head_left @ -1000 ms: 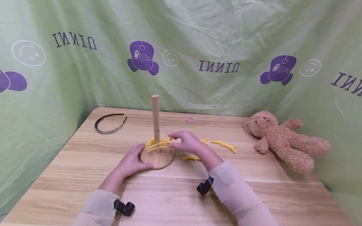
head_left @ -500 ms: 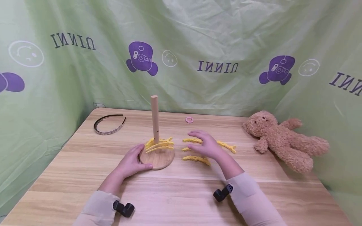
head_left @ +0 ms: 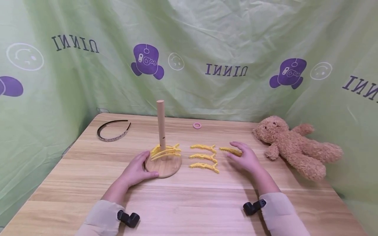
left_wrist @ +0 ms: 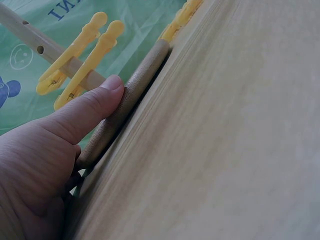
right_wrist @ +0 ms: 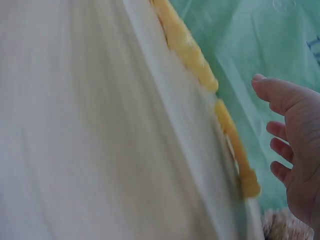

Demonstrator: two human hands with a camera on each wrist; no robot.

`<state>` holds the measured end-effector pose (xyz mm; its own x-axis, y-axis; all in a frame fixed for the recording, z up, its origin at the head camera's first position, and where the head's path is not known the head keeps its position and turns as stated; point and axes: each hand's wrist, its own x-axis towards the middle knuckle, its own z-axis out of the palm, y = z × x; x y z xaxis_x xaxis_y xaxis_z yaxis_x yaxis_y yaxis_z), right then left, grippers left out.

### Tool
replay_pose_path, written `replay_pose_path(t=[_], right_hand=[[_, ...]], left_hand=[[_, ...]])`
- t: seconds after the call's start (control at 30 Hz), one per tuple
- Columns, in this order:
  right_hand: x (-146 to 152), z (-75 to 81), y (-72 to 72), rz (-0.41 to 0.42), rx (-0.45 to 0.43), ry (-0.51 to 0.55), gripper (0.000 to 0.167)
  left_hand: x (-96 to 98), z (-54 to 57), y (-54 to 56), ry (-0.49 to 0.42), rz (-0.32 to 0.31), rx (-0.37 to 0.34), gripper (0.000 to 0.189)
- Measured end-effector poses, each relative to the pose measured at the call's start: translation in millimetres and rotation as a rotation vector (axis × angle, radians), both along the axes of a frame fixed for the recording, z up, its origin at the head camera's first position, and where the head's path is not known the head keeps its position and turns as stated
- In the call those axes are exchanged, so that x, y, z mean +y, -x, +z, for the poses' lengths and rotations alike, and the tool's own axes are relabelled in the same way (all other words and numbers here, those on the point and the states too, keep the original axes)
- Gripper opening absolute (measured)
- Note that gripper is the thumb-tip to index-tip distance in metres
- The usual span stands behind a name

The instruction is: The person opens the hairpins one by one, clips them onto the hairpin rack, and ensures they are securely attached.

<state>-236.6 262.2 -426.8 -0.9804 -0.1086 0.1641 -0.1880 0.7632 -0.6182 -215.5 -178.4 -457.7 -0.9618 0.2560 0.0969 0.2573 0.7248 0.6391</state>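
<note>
In the head view my left hand (head_left: 134, 168) grips the rim of a wooden stand's round base (head_left: 166, 169), its thumb on the near edge. An upright post (head_left: 160, 123) rises from that base. Yellow hair clips (head_left: 165, 153) sit around the post's foot; in the left wrist view two clips (left_wrist: 97, 57) straddle the post. My right hand (head_left: 246, 159) hovers just over a single yellow hair clip (head_left: 227, 149), partly hiding it. Its thumb and fingers are spread apart, holding nothing. That clip (right_wrist: 237, 150) lies below the hand in the right wrist view.
Between stand and right hand, three yellow hair clips (head_left: 203, 157) lie in a column. A dark headband (head_left: 110, 139) lies at the back left, a pink ring (head_left: 197, 126) at the back. The brown teddy bear (head_left: 295, 144) lies right. A green curtain (head_left: 189, 88) encloses the table.
My right hand has let go of a hair clip at the post and moved right to the single clip, uncovering the column of three. My left hand stays on the base.
</note>
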Motion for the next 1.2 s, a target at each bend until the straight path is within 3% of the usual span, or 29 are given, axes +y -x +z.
replay_pose_path(t=[0.4, 0.57, 0.87, 1.2], right_hand=[[45.5, -18.6, 0.7, -0.067, -0.078, -0.011, 0.069], [48.0, -21.4, 2.3, -0.081, -0.1, -0.04, 0.065], [49.0, -21.2, 1.9, -0.068, -0.044, -0.058, 0.048], [44.9, -17.4, -1.4, -0.111, -0.07, -0.004, 0.051]], left_hand=[[-0.8, 0.6, -0.3, 0.001, 0.001, -0.003, 0.108], [-1.6, 1.2, 0.2, 0.004, 0.003, -0.002, 0.108], [-1.4, 2.3, 0.1, 0.001, 0.003, -0.005, 0.107], [-0.5, 0.8, 0.1, 0.001, -0.003, -0.006, 0.108]])
